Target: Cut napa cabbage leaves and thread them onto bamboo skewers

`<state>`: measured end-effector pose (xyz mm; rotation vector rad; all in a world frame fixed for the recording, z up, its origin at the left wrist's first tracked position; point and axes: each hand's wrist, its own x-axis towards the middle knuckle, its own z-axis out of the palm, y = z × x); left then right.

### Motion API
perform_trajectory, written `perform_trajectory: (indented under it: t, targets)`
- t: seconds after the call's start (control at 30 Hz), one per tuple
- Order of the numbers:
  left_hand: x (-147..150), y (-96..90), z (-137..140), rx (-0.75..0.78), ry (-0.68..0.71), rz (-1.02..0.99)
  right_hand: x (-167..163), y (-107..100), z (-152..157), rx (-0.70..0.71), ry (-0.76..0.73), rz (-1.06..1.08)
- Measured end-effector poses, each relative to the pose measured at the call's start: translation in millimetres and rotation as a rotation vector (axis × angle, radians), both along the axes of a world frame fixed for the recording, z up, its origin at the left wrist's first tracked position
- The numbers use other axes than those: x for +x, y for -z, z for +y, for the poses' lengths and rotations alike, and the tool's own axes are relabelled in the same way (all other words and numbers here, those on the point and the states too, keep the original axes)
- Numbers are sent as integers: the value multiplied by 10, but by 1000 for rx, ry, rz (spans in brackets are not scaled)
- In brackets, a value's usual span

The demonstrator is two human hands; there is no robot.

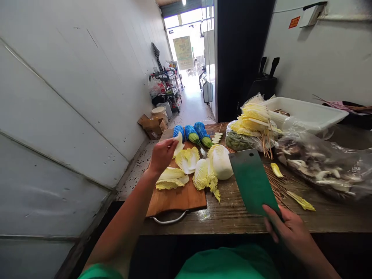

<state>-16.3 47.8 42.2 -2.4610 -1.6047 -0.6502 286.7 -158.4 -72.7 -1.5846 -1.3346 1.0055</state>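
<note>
Near the centre of the frame, the left hand [163,155] pinches a pale napa cabbage leaf [179,145] between thumb and fingers, above the far part of the wooden cutting board [180,201]. The leaf looks very light: the white rib should be stiff but apt to snap if bent, the yellow frill soft and easily torn, so the rib is the better place to hold. Any wetness would make it slippery; I cannot tell whether it is wet.

Right of centre, the right hand [290,229] is wrapped around the handle end of a broad cleaver [252,182], its blade pointing up the frame. The blade is probably the heavier load and rigid; only the handle is safe to grasp. The cabbage head [220,162], mid-frame on the bench [226,219], looks dense and rounded, likely best cupped from the side with a whole palm.
</note>
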Motion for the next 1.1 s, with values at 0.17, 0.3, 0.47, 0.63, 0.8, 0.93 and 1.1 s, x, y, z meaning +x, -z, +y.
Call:
perform_trajectory:
  t: [0.17, 0.3, 0.47, 0.63, 0.8, 0.93, 1.1]
  targets:
    - [-271, 301, -1001, 440, 246, 90, -166, -271, 144, 128, -176, -175]
    - [-257, 970, -1512, 365, 211, 226, -514, -568, 456, 323, -430, -437]
    - [-261, 1381, -1529, 338, 143, 33, -1030, -838, 831, 378, -693, -844]
    - [-401, 1323, -1527, 275, 328, -23, -1263, -952, 936, 346, -873, -1053]
    - [-352, 1309, -1546, 279, 305, -27, -1261, -910, 1011, 302, -910, -1092]
    - [-253, 1366, -1563, 295, 247, -82, -1236, -874, 1097, 308, -949, -1087]
    - [-218, 1419, -1581, 283, 217, -113, -1197, -832, 1135, 346, -973, -1054]
